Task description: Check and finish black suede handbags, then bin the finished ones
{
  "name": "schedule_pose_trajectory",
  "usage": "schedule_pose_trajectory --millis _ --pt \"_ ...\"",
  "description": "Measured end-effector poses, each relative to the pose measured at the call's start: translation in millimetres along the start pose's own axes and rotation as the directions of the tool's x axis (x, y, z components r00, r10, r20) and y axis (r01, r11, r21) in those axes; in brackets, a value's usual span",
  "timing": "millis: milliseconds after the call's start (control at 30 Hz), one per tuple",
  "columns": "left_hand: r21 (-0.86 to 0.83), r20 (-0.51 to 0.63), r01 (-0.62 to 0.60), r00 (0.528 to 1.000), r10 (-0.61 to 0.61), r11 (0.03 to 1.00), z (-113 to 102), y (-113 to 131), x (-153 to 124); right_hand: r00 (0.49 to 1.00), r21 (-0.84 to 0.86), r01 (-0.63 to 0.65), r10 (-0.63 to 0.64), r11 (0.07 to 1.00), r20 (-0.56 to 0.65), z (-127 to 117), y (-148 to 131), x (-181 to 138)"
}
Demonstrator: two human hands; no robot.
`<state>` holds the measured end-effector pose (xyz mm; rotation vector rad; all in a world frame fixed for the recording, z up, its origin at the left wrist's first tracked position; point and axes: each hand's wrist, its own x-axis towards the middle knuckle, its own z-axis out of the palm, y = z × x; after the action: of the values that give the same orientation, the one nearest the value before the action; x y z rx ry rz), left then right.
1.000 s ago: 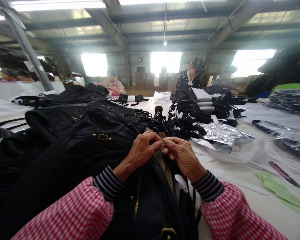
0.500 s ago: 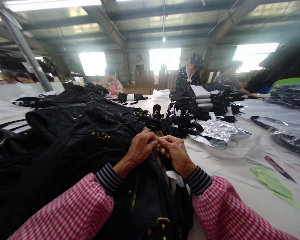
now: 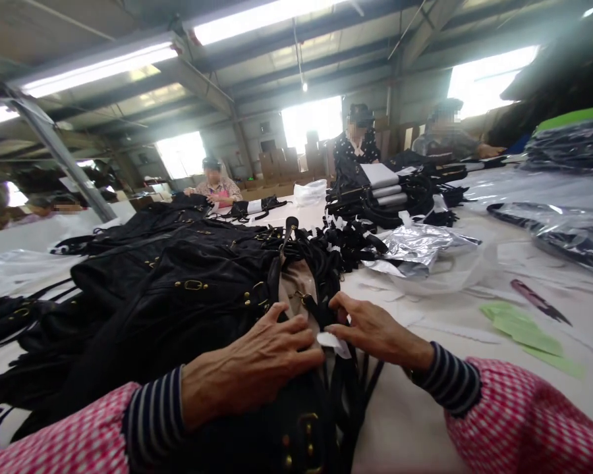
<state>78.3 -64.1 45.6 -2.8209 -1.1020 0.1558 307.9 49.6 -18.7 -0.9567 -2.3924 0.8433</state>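
Observation:
A black handbag (image 3: 277, 421) with brass fittings lies right in front of me on the white table (image 3: 415, 428). My left hand (image 3: 257, 359) lies flat on the bag with its fingers spread. My right hand (image 3: 375, 332) rests beside it, fingers stretched toward a small white tag (image 3: 333, 342) and the bag's black straps (image 3: 348, 388). The bag's tan lining (image 3: 296, 283) shows just beyond my fingers. A heap of more black bags (image 3: 178, 276) stretches away to the left.
A bundle of black straps (image 3: 346, 243) and crumpled clear plastic (image 3: 425, 247) lie ahead on the right. A small dark cutter (image 3: 538, 301) and green paper slips (image 3: 524, 329) lie at the right. Several other people sit at the far end of the table.
Both hands have left their pinch on a small metal part and dropped flat onto the bag. The view has tilted and moved nearer to the table.

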Motion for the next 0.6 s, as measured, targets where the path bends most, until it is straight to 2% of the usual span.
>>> schedule_pose_trajectory --millis 67,133,200,300,367,433,500,567,600 --pt "0.065 0.001 -0.027 1.0 0.027 0.998 -2.0 0.1 -2.6 0.999 -0.072 -0.04 0.041 0.997 0.007 11.0 -6.7 -1.1" --pt "0.154 -0.046 -0.014 0.999 0.021 0.988 -9.4 -6.6 -4.0 0.997 -0.055 -0.078 0.079 0.995 0.006 19.1 -8.6 1.2" --pt "0.202 -0.102 0.025 0.995 -0.004 0.979 -22.6 -15.0 -5.2 0.993 0.056 -0.119 0.119 0.991 -0.002 22.8 -3.7 3.9" --pt "0.195 -0.153 0.06 0.988 -0.03 0.979 -44.3 -22.7 -9.3 0.989 0.319 -0.131 0.148 0.939 -0.029 18.0 5.7 6.6" --pt "0.185 -0.165 0.067 0.986 -0.036 0.98 -53.2 -23.7 -13.6 0.99 0.47 -0.09 0.132 0.878 -0.058 5.3 2.2 10.0" --pt "0.191 -0.192 0.075 0.981 -0.038 0.979 -56.0 -23.1 -16.7 0.992 0.529 -0.044 0.102 0.848 -0.08 -14.1 -13.0 18.1" --pt "0.203 -0.228 0.083 0.973 -0.035 0.976 -55.8 -22.8 -17.2 0.995 0.428 -0.008 0.048 0.904 -0.083 -33.2 -35.8 31.8" --pt "0.214 -0.272 0.09 0.962 -0.029 0.973 -57.1 -23.8 -16.3 0.995 0.129 0.053 -0.042 0.99 -0.086 -42.6 -58.3 49.0" --pt "0.219 -0.301 0.096 0.953 -0.026 0.971 -59.5 -25.1 -16.4 0.993 -0.07 0.083 -0.088 0.994 -0.079 -41.5 -67.2 57.7"
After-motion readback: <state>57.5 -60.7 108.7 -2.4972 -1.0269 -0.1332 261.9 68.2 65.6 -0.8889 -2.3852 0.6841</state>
